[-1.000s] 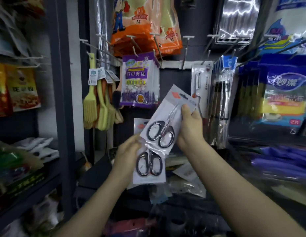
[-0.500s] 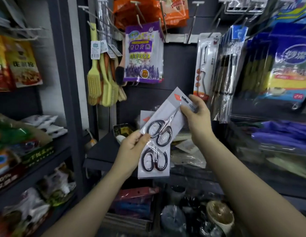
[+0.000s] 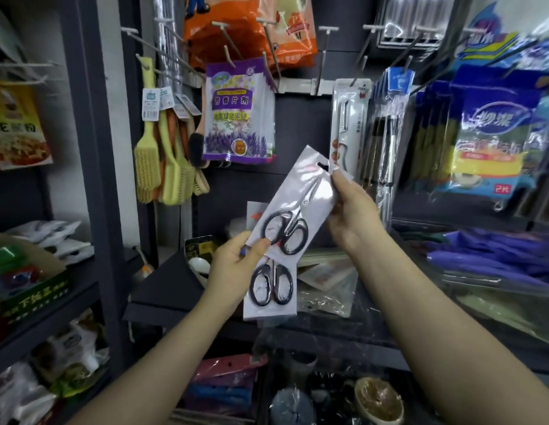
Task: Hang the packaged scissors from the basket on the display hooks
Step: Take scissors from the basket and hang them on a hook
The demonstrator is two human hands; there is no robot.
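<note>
Clear-plastic scissors pack [image 3: 300, 207] pinched at top by right hand [image 3: 352, 216]; left hand [image 3: 236, 268] grips lower pack [image 3: 271, 289]. Separate packs, align hang-hole with bare hook [image 3: 323, 53], probably free.

free: bare hook [image 3: 323, 53] above dark panel | flanked: lavender sachets [image 3: 238, 115], peeler pack [image 3: 348, 130]

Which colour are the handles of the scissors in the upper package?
Black. The head view shows the upper package and its handles best.
</note>
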